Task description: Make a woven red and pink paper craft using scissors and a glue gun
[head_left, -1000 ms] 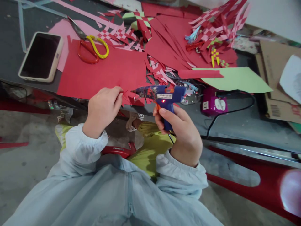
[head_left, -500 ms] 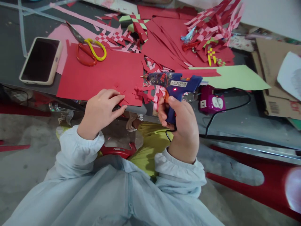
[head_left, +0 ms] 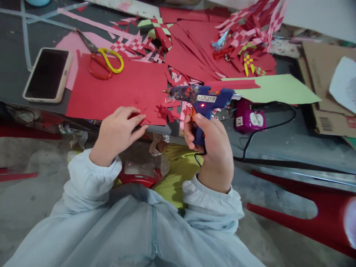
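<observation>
- Head view: right hand [head_left: 210, 135] grips the glue gun [head_left: 206, 98], nozzle above red paper [head_left: 116, 91].
- Left hand [head_left: 118, 129], fingers parted and holding nothing visible, lies by red slivers [head_left: 147, 119], seemingly not yet glued.
- Beyond, woven strips [head_left: 240, 37] look finished.

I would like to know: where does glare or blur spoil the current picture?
In the head view, pale glare washes over the stool at the right edge; in the same view, the small print on the glue gun looks too soft to read surely, while the phone's dark screen shows no strong glare.
</observation>
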`<state>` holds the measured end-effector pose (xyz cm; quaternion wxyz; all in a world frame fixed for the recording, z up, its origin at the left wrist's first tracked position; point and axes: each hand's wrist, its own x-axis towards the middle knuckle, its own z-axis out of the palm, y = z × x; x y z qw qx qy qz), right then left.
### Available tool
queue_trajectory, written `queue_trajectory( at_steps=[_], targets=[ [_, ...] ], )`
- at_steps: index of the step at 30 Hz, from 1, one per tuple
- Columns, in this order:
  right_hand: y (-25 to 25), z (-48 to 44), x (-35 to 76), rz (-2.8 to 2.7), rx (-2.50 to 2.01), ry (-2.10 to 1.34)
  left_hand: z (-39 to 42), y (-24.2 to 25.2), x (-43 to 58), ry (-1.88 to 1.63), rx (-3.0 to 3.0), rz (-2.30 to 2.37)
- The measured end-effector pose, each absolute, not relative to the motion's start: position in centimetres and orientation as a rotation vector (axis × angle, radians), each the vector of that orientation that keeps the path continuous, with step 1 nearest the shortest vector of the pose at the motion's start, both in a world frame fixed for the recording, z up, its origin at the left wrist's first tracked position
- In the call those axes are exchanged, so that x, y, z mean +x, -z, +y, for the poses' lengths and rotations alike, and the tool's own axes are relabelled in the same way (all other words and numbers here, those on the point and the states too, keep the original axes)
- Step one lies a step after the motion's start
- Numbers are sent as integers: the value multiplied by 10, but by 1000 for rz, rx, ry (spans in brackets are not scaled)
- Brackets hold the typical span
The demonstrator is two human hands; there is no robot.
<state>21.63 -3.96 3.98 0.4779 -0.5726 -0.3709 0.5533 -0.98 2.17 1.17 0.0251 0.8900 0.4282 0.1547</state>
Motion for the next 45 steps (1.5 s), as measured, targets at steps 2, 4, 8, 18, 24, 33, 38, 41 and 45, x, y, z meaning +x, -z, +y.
queue_trajectory(
  at_steps=[2, 4, 8, 18, 24, 33, 38, 41, 45],
  targets=[
    [-39, -39, 216, -920, -1402, -1342, 22, -12, -10, -464, 2755, 1326],
    [-38, -39, 216, -935, -1416, -1331, 22, -13, -10, -447, 2757, 1331],
    [-37, -40, 217, -913, -1369, -1354, 22, -14, -9, -430, 2750, 1352],
    [-37, -39, 217, -927, -1371, -1367, 20, -18, -4, -368, 2805, 1352],
    [-36, -39, 218, -953, -1406, -1350, 20, -18, -4, -372, 2810, 1353],
    [-35, -39, 218, -921, -1372, -1362, 19, -18, -5, -335, 2834, 1353],
    [-37, -38, 216, -934, -1369, -1384, 17, -19, -7, -295, 2852, 1316],
    [-38, -36, 215, -933, -1357, -1395, 17, -19, -9, -291, 2839, 1276],
    [-40, -32, 210, -914, -1301, -1410, 18, -19, -11, -298, 2833, 1244]
  ],
)
